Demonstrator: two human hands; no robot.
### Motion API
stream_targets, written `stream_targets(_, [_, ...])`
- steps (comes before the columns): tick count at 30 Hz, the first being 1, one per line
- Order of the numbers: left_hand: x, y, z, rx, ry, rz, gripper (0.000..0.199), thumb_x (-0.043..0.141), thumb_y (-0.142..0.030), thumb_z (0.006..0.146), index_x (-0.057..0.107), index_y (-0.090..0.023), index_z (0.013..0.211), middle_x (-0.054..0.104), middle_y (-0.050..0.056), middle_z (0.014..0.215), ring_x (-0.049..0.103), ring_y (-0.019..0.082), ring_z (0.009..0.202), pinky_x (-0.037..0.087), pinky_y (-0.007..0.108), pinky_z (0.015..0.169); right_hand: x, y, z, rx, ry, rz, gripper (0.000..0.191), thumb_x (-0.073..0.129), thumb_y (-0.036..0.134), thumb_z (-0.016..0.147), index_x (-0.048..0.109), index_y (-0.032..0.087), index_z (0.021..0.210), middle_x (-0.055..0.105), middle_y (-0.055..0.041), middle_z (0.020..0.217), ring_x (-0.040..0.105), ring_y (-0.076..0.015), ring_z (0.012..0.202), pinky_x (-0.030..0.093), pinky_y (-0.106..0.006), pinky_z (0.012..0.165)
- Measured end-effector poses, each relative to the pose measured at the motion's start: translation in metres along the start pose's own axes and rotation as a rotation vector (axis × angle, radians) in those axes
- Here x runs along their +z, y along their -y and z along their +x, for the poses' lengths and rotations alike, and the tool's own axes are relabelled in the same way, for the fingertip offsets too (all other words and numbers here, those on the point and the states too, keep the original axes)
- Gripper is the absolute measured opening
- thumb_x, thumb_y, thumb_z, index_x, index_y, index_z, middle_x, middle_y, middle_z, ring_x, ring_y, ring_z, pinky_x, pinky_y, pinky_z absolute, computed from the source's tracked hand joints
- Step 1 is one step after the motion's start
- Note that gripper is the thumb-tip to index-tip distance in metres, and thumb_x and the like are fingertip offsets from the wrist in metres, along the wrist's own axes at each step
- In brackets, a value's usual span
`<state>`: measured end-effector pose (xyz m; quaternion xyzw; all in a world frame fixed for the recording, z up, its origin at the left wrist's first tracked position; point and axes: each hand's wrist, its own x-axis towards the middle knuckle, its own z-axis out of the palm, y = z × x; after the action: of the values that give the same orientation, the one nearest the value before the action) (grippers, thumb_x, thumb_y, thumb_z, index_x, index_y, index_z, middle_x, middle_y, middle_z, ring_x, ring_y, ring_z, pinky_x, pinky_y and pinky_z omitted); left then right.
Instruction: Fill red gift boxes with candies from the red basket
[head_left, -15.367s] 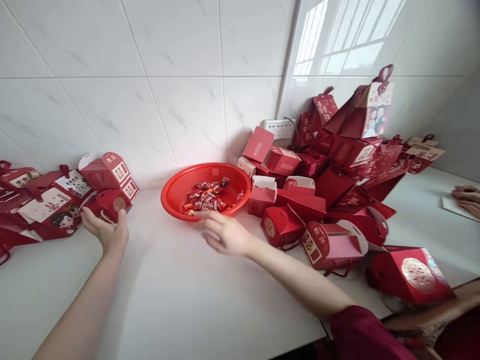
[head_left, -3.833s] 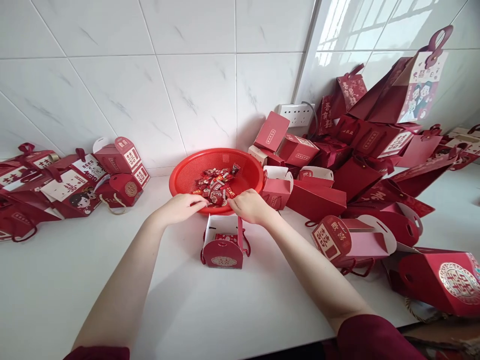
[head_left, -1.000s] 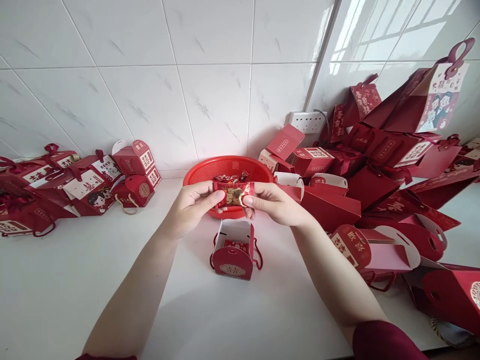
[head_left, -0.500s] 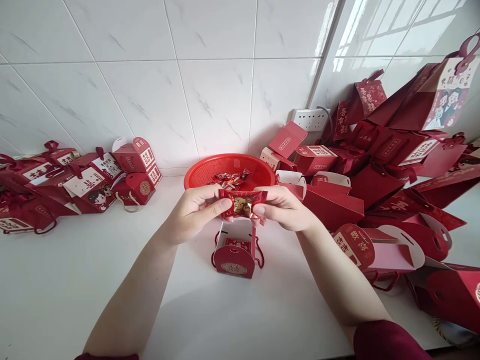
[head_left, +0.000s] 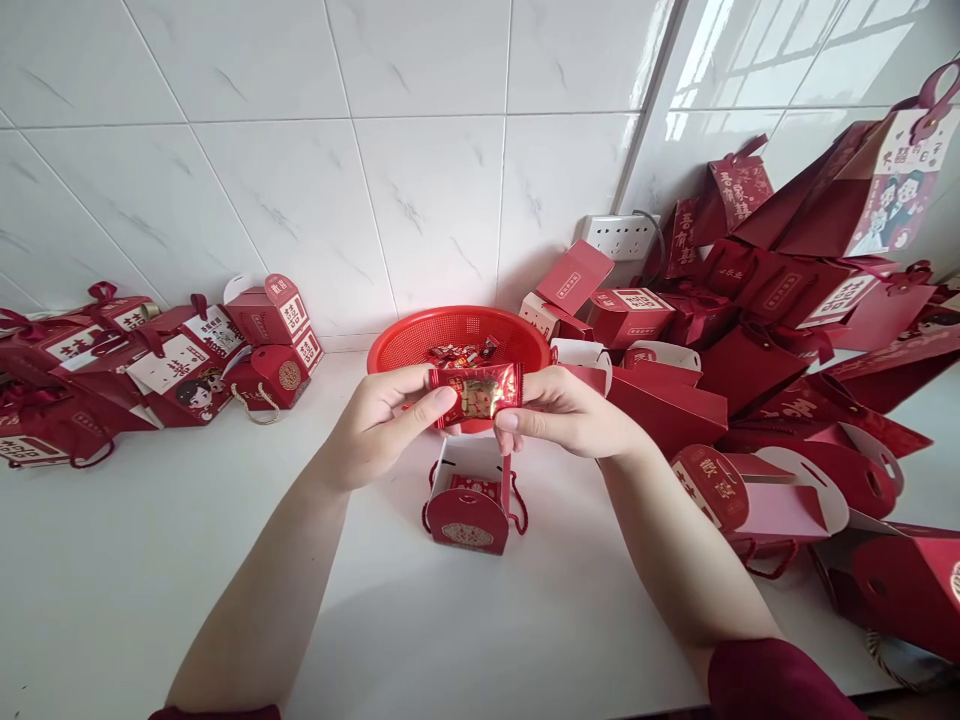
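A shiny red and gold wrapped candy (head_left: 478, 393) is held between both hands, in front of the red basket's near rim. My left hand (head_left: 394, 422) pinches its left end between thumb and fingers. At the right end, my right hand (head_left: 564, 412) grips it, thumb at the lower corner. Below the hands, an open red box (head_left: 470, 520) with red rope handles stands on the white surface, with red wrapped pieces inside. Behind the hands, the red perforated basket (head_left: 390, 345) contains several small wrapped sweets (head_left: 457, 356).
Decorated red boxes (head_left: 180, 370) stand at the left by the tiled wall (head_left: 427, 210). A large pile of red boxes and bags (head_left: 765, 370) fills the right side. A white power strip (head_left: 619, 238) is on the wall behind it.
The candy has risen slightly and moved a little left, its face showing more fully. My right thumb has shifted toward its lower corner; both hands still hold it.
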<state>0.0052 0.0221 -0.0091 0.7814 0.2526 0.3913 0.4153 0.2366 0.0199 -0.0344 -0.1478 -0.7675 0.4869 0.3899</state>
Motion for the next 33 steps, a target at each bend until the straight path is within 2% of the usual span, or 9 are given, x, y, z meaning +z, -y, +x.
stream_targets(6, [0.001, -0.004, 0.0, -0.073, 0.054, -0.032, 0.025, 0.059, -0.032, 0.095, 0.072, -0.013, 0.088, 0.071, 0.007, 0.074, 0.066, 0.015, 0.069, 0.056, 0.024, 0.065, -0.004, -0.004, -0.002, -0.02, 0.092, 0.054, 0.019, 0.062, 0.025, 0.094, 0.072, 0.013, 0.082, 0.068, -0.0037, 0.077, 0.062, -0.0119, 0.067, 0.054, -0.024, 0.064])
stream_targets(9, [0.003, -0.003, 0.001, -0.102, 0.122, -0.076, 0.028, 0.056, -0.034, 0.096, 0.071, -0.012, 0.085, 0.07, 0.007, 0.072, 0.065, 0.014, 0.067, 0.055, 0.024, 0.063, -0.007, -0.006, -0.003, -0.031, 0.136, 0.107, 0.018, 0.062, 0.023, 0.094, 0.071, 0.013, 0.082, 0.068, -0.003, 0.075, 0.064, -0.0118, 0.066, 0.054, -0.024, 0.063])
stream_targets(12, [0.005, 0.0, 0.002, -0.124, 0.173, -0.142, 0.032, 0.055, -0.038, 0.096, 0.071, -0.012, 0.088, 0.071, 0.009, 0.077, 0.066, 0.015, 0.07, 0.055, 0.025, 0.063, -0.008, -0.005, -0.003, -0.023, 0.088, 0.103, 0.02, 0.061, 0.023, 0.094, 0.07, 0.013, 0.08, 0.067, -0.0032, 0.076, 0.062, -0.011, 0.066, 0.054, -0.023, 0.063])
stream_targets(16, [0.004, 0.002, 0.002, -0.142, 0.16, -0.123, 0.021, 0.066, -0.033, 0.09, 0.073, -0.014, 0.095, 0.073, 0.007, 0.081, 0.068, 0.015, 0.075, 0.056, 0.023, 0.068, -0.007, -0.003, -0.002, 0.012, 0.012, 0.061, 0.021, 0.061, 0.027, 0.094, 0.07, 0.013, 0.081, 0.067, -0.0032, 0.075, 0.061, -0.012, 0.068, 0.053, -0.024, 0.064])
stream_targets(23, [0.003, -0.001, 0.002, -0.19, 0.174, -0.094, 0.018, 0.066, -0.03, 0.09, 0.075, -0.014, 0.089, 0.074, 0.007, 0.08, 0.069, 0.015, 0.074, 0.057, 0.024, 0.07, -0.008, -0.005, 0.001, 0.053, 0.024, 0.053, 0.035, 0.054, 0.037, 0.098, 0.071, 0.013, 0.081, 0.07, -0.0055, 0.077, 0.064, -0.0132, 0.069, 0.054, -0.026, 0.068])
stream_targets(30, [0.003, 0.0, 0.001, -0.205, 0.25, -0.095, 0.02, 0.066, -0.031, 0.09, 0.074, -0.014, 0.096, 0.074, 0.01, 0.089, 0.07, 0.018, 0.075, 0.059, 0.03, 0.071, -0.011, -0.01, 0.001, 0.091, 0.121, 0.113, 0.035, 0.055, 0.038, 0.098, 0.072, 0.012, 0.081, 0.072, -0.0069, 0.077, 0.065, -0.0133, 0.066, 0.055, -0.026, 0.065])
stream_targets(33, [0.004, 0.002, 0.0, -0.182, 0.239, -0.072, 0.018, 0.067, -0.029, 0.089, 0.074, -0.015, 0.097, 0.074, 0.008, 0.084, 0.07, 0.017, 0.072, 0.059, 0.028, 0.068, -0.01, -0.009, 0.001, 0.105, 0.116, 0.105, 0.035, 0.056, 0.038, 0.097, 0.072, 0.012, 0.082, 0.072, -0.007, 0.078, 0.065, -0.0136, 0.068, 0.055, -0.027, 0.066])
